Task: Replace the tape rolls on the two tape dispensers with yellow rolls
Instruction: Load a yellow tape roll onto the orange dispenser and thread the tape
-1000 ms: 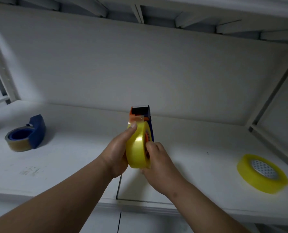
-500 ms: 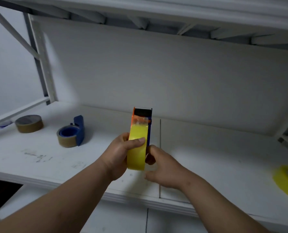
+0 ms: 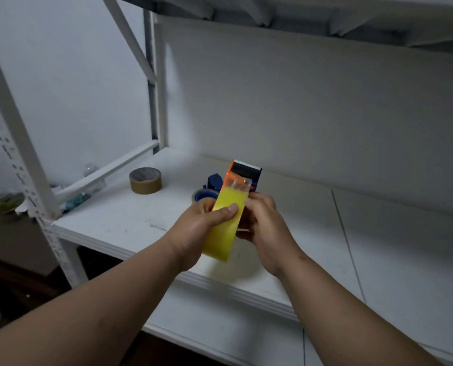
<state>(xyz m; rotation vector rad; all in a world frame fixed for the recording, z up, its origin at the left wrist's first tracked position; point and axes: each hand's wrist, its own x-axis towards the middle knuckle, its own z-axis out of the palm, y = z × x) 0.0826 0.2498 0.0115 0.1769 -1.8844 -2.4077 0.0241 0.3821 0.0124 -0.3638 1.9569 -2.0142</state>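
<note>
**Q:** Yellow tape, is it on a dispenser yet?

**A:** Yes, on one. A yellow roll (image 3: 226,225) sits in an orange and blue tape dispenser (image 3: 242,175) held in the air over the front edge of a white shelf (image 3: 394,249). Its loose end runs up toward the black toothed cutter at the top. That dispenser looks reloaded, or nearly so; whether the end is fully threaded is hard to tell.

**Q:** How are the hands placed?

**A:** The left hand (image 3: 196,231) grips the roll from the left, thumb pressed across its yellow face, its fingers curled behind. The right hand (image 3: 265,228) holds the dispenser's far side, fingers (image 3: 259,200) curled around it.

**Q:** And the second one?

**A:** A blue tape dispenser (image 3: 212,184) rests on the shelf just behind the hands, mostly hidden. What shows around its hub looks brownish, not yellow, so I judge that swap is left to do.

**Q:** Counts?

**A:** Two dispensers. One yellow roll in view; no spare yellow roll shows. One loose brown tape roll (image 3: 145,180) lies flat on the shelf, to the left of the blue dispenser.
</note>
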